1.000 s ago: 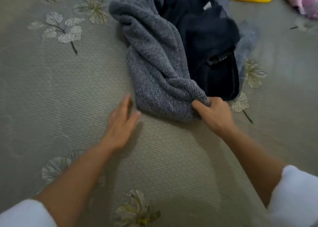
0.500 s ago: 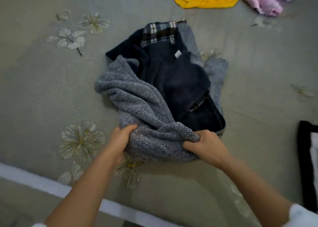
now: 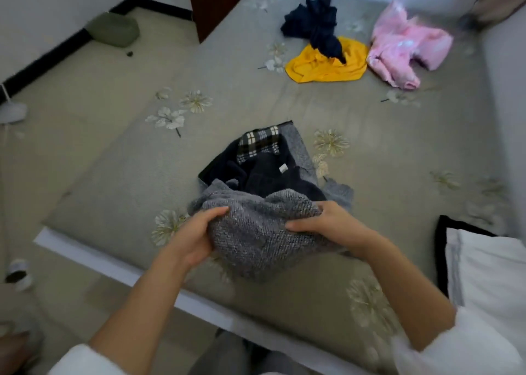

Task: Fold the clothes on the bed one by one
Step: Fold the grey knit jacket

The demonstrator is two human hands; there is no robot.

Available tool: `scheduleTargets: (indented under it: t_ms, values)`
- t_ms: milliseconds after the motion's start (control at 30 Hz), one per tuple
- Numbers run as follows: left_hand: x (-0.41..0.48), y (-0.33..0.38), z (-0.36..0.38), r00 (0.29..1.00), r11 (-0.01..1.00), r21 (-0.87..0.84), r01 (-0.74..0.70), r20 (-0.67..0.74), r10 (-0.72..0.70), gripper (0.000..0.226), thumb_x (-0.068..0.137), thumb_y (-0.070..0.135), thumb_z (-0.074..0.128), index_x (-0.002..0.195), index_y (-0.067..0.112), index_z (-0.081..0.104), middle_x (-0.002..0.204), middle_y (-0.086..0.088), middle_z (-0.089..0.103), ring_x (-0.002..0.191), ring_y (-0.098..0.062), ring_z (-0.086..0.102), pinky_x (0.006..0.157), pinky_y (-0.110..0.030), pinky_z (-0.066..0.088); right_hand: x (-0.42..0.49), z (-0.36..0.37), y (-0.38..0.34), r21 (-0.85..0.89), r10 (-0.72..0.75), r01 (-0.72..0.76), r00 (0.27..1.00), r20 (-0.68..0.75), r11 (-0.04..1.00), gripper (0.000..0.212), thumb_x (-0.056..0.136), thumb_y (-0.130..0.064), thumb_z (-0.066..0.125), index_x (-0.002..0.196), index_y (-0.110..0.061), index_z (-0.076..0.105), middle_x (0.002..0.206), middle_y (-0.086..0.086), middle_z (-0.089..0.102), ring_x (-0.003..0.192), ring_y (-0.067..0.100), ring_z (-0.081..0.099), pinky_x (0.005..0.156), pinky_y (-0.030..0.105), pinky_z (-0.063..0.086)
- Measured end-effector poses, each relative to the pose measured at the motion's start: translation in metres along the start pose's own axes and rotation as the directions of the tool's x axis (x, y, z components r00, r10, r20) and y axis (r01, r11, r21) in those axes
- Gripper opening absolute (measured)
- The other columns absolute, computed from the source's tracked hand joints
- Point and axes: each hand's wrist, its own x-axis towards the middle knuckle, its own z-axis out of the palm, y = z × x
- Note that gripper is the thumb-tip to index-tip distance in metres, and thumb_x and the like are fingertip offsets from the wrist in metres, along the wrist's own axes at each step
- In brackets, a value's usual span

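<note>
A grey knitted jacket (image 3: 256, 232) with a dark navy lining and a plaid collar (image 3: 257, 144) lies bunched near the front edge of the bed (image 3: 256, 101). My left hand (image 3: 196, 235) grips its lower left side. My right hand (image 3: 327, 223) grips its lower right side. The near part of the jacket is lifted off the bed between both hands. Further back lie a yellow garment (image 3: 321, 64), a dark navy garment (image 3: 316, 21) partly on top of it, and a pink garment (image 3: 404, 50).
A white folded item with a black edge (image 3: 484, 263) sits at the bed's right front. A brown wooden post (image 3: 213, 1) stands at the bed's far left corner. On the floor to the left are a green cushion (image 3: 113, 30) and a white stand base (image 3: 11, 112).
My left hand has gone from flat on the bed to gripping the jacket's left side. Both hands have pulled the jacket toward the bed's front edge and raised its near part.
</note>
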Motion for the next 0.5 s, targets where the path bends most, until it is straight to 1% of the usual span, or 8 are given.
scheduleTargets:
  t_ms: [100, 133, 200, 300, 333, 400, 433, 500]
  values:
    - [-0.025, 0.069, 0.024, 0.974, 0.976, 0.002, -0.216, 0.073, 0.215, 0.023, 0.096, 0.019, 0.047, 0.087, 0.013, 0.067, 0.072, 0.001, 0.072, 0.066, -0.012, 0.065, 0.061, -0.023, 0.051, -0.034, -0.046, -0.059, 0.066, -0.161, 0.166, 0.984, -0.072, 0.984, 0.027, 0.076, -0.019, 0.077, 0.100, -0.009, 0.071, 0.094, 0.004, 0.075, 0.086, 0.019, 0.072, 0.076, 0.029, 0.057]
    - [-0.035, 0.091, 0.033, 0.954, 0.959, -0.006, -0.283, 0.100, 0.282, 0.023, 0.096, 0.021, 0.047, 0.084, 0.014, 0.066, 0.068, 0.002, 0.070, 0.063, -0.012, 0.064, 0.058, -0.022, 0.050, -0.045, -0.059, -0.081, 0.082, -0.223, 0.233, 0.968, -0.112, 0.969, 0.024, 0.076, -0.014, 0.075, 0.098, -0.007, 0.070, 0.093, 0.006, 0.075, 0.083, 0.019, 0.072, 0.071, 0.025, 0.056]
    - [-0.057, 0.133, 0.052, 0.903, 0.915, -0.053, -0.399, 0.149, 0.403, 0.024, 0.095, 0.023, 0.048, 0.080, 0.016, 0.066, 0.069, 0.002, 0.068, 0.063, -0.011, 0.063, 0.064, -0.025, 0.050, -0.066, -0.082, -0.123, 0.073, -0.344, 0.366, 0.915, -0.210, 0.928, 0.025, 0.071, -0.011, 0.074, 0.096, -0.008, 0.070, 0.088, 0.005, 0.075, 0.078, 0.016, 0.072, 0.065, 0.022, 0.055]
    - [-0.088, 0.186, 0.080, 0.807, 0.840, -0.172, -0.514, 0.235, 0.542, 0.038, 0.096, 0.025, 0.048, 0.070, 0.018, 0.076, 0.078, 0.002, 0.072, 0.071, -0.011, 0.066, 0.066, -0.026, 0.056, -0.092, -0.116, -0.179, 0.067, -0.507, 0.568, 0.776, -0.376, 0.820, 0.044, 0.067, -0.017, 0.076, 0.108, -0.004, 0.066, 0.094, 0.010, 0.073, 0.083, 0.021, 0.071, 0.069, 0.027, 0.056]
    - [-0.095, 0.200, 0.087, 0.779, 0.822, -0.198, -0.533, 0.263, 0.569, 0.040, 0.097, 0.026, 0.046, 0.071, 0.018, 0.076, 0.080, 0.002, 0.072, 0.072, -0.012, 0.067, 0.062, -0.027, 0.056, -0.099, -0.126, -0.192, 0.067, -0.548, 0.629, 0.720, -0.426, 0.774, 0.043, 0.071, -0.018, 0.076, 0.109, -0.003, 0.064, 0.094, 0.010, 0.072, 0.082, 0.022, 0.070, 0.071, 0.029, 0.057]
    - [-0.104, 0.221, 0.101, 0.734, 0.796, -0.220, -0.564, 0.307, 0.605, 0.033, 0.098, 0.031, 0.044, 0.087, 0.020, 0.073, 0.088, 0.000, 0.072, 0.078, -0.015, 0.068, 0.061, -0.031, 0.057, -0.108, -0.140, -0.212, 0.045, -0.595, 0.714, 0.614, -0.518, 0.698, 0.033, 0.080, -0.020, 0.073, 0.108, -0.005, 0.063, 0.093, 0.009, 0.070, 0.081, 0.020, 0.069, 0.074, 0.031, 0.058]
    - [-0.107, 0.230, 0.107, 0.725, 0.795, -0.224, -0.564, 0.326, 0.606, 0.029, 0.098, 0.034, 0.043, 0.095, 0.020, 0.068, 0.091, -0.001, 0.071, 0.081, -0.017, 0.069, 0.063, -0.034, 0.057, -0.108, -0.145, -0.217, -0.005, -0.602, 0.728, 0.562, -0.568, 0.685, 0.028, 0.084, -0.023, 0.071, 0.107, -0.007, 0.065, 0.093, 0.007, 0.071, 0.080, 0.017, 0.068, 0.074, 0.029, 0.057]
    - [-0.106, 0.242, 0.117, 0.735, 0.812, -0.221, -0.540, 0.346, 0.583, 0.029, 0.099, 0.037, 0.040, 0.102, 0.019, 0.063, 0.091, -0.002, 0.071, 0.081, -0.020, 0.069, 0.065, -0.037, 0.058, -0.097, -0.155, -0.218, -0.240, -0.619, 0.660, 0.428, -0.658, 0.711, 0.023, 0.089, -0.033, 0.065, 0.101, -0.014, 0.070, 0.090, 0.001, 0.072, 0.079, 0.012, 0.067, 0.076, 0.030, 0.055]
